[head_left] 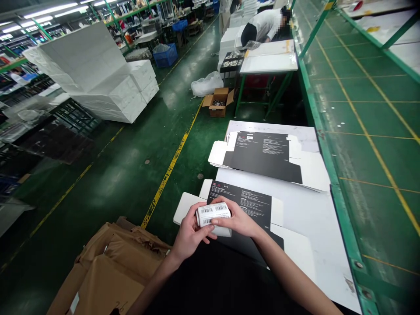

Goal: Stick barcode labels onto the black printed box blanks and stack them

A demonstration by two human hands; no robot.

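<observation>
A stack of white barcode labels [214,211] is held up in front of my body, above the near end of the table. My left hand [189,232] is closed around its left side and underside. On the right, my right hand [236,217] grips the same stack, thumb on the printed face and fingers behind the top edge. Below and behind the labels lies a flat, unfolded black-and-white printed carton [256,208]. Farther along the table rests a pile of similar flat cartons [262,153].
The white worktable [328,245] meets a green conveyor frame [339,210] on the right. Brown cardboard [114,267] is heaped at lower left. An open carton [218,103] stands on the floor ahead. A person [267,26] bends over beyond a farther table [269,63].
</observation>
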